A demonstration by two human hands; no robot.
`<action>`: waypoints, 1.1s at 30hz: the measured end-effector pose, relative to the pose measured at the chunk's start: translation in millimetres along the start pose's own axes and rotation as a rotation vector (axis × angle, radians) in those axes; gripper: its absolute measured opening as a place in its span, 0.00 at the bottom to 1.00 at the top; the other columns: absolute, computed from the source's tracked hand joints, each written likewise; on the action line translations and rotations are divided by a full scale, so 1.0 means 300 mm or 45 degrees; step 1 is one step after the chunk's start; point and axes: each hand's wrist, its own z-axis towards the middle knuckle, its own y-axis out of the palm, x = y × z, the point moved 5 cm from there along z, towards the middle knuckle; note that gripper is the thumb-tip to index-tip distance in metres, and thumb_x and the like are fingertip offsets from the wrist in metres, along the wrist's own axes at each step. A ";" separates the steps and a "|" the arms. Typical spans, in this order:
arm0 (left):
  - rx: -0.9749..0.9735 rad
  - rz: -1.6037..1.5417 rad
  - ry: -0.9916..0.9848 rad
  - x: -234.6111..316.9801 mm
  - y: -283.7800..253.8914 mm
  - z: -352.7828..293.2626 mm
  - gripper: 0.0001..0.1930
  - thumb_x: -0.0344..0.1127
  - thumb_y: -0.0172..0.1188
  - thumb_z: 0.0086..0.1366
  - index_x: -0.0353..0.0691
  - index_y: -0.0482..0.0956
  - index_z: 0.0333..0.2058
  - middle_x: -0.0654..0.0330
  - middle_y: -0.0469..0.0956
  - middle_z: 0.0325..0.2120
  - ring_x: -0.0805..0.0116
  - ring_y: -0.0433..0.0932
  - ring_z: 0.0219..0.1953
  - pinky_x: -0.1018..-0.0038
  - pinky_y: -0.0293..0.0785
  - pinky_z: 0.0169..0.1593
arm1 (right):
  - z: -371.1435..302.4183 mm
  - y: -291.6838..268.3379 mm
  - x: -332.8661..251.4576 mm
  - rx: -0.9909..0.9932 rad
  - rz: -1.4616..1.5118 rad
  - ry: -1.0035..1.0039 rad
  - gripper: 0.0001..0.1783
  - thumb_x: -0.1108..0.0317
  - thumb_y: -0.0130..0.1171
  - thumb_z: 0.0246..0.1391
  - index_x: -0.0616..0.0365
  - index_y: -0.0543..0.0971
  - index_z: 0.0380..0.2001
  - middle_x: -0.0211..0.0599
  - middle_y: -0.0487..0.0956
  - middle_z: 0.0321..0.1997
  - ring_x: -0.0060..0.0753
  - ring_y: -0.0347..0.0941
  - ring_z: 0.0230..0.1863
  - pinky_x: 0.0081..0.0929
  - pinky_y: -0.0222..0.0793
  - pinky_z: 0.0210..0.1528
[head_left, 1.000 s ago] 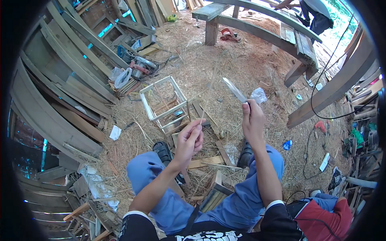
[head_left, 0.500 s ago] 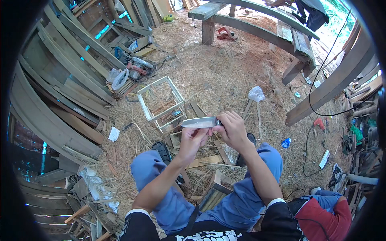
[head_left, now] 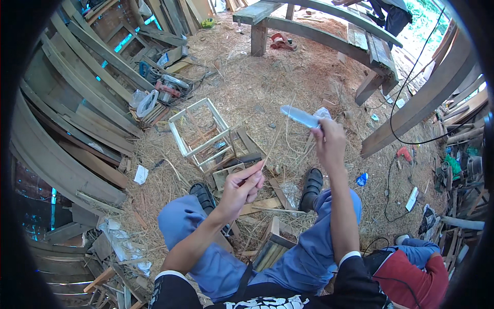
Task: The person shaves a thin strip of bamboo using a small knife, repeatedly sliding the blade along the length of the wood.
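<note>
My right hand (head_left: 331,140) is closed around the handle of a knife (head_left: 301,117), raised to the right above the straw-strewn ground. The broad blade points up and to the left. In front of my left knee, my left hand (head_left: 242,189) pinches a thin, light strip (head_left: 269,151), apparently wood or bamboo, which slants up and away from the fingertips. The two hands are apart, and the blade does not touch the strip. Just beyond my left hand stands a pale wooden frame (head_left: 208,144). A small wooden box (head_left: 280,239) with slats sits between my legs.
A heavy wooden bench (head_left: 316,36) stands ahead, with a red tool (head_left: 282,42) beneath. Power tools (head_left: 170,88) and planks line the left. At right are a curved beam (head_left: 424,100) and a cable. One person (head_left: 417,275) in red is at lower right, another (head_left: 395,19) at upper right.
My right hand has swung up and right with the knife, away from my left hand. The strip in my left hand now shows. My left hand has moved only slightly.
</note>
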 end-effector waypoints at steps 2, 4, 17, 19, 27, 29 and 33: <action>0.068 0.073 0.027 -0.008 -0.043 -0.005 0.20 0.31 0.52 0.74 0.42 0.71 0.63 0.66 0.72 0.30 0.87 0.56 0.20 0.87 0.51 0.21 | 0.002 -0.002 0.012 0.040 -0.064 0.046 0.14 0.58 0.61 0.58 0.59 0.75 0.33 0.41 0.76 0.27 0.47 0.72 0.31 0.40 0.63 0.37; 0.082 0.191 0.110 0.009 -0.068 0.007 0.20 0.31 0.52 0.74 0.41 0.72 0.62 0.66 0.72 0.29 0.87 0.55 0.19 0.87 0.51 0.21 | -0.056 0.020 0.017 -0.008 0.024 0.152 0.15 0.57 0.61 0.58 0.59 0.75 0.33 0.41 0.75 0.27 0.47 0.72 0.31 0.39 0.63 0.37; 0.129 0.211 -0.019 0.006 -0.123 -0.038 0.20 0.30 0.53 0.73 0.42 0.72 0.63 0.68 0.70 0.29 0.88 0.55 0.20 0.87 0.51 0.21 | -0.010 0.046 -0.006 0.042 0.014 0.298 0.09 0.64 0.64 0.55 0.58 0.78 0.32 0.43 0.77 0.26 0.49 0.74 0.29 0.43 0.66 0.34; 0.144 0.232 0.004 -0.021 -0.139 -0.045 0.20 0.32 0.53 0.73 0.42 0.72 0.62 0.68 0.70 0.28 0.88 0.55 0.20 0.86 0.50 0.21 | -0.044 0.044 -0.052 0.065 -0.016 0.161 0.10 0.61 0.62 0.57 0.58 0.78 0.33 0.43 0.76 0.24 0.48 0.74 0.29 0.43 0.66 0.33; 0.228 0.120 0.037 0.007 -0.110 -0.027 0.18 0.34 0.51 0.74 0.44 0.72 0.61 0.68 0.69 0.26 0.87 0.55 0.18 0.87 0.51 0.19 | -0.044 0.097 -0.127 -0.091 0.177 0.188 0.14 0.56 0.59 0.62 0.57 0.77 0.32 0.41 0.74 0.21 0.46 0.74 0.25 0.41 0.65 0.29; 0.214 0.093 0.065 0.009 -0.100 -0.013 0.18 0.35 0.51 0.74 0.43 0.72 0.61 0.68 0.69 0.25 0.87 0.55 0.18 0.87 0.51 0.19 | -0.063 0.114 -0.142 -0.107 0.219 0.138 0.15 0.57 0.58 0.62 0.58 0.77 0.32 0.41 0.73 0.21 0.45 0.73 0.24 0.40 0.65 0.29; 0.200 0.099 0.036 0.013 -0.079 0.013 0.18 0.36 0.48 0.76 0.41 0.70 0.62 0.67 0.70 0.26 0.87 0.56 0.18 0.86 0.50 0.19 | -0.081 0.160 -0.218 -0.212 0.386 -0.055 0.15 0.56 0.59 0.60 0.58 0.77 0.31 0.40 0.73 0.21 0.45 0.73 0.25 0.38 0.65 0.29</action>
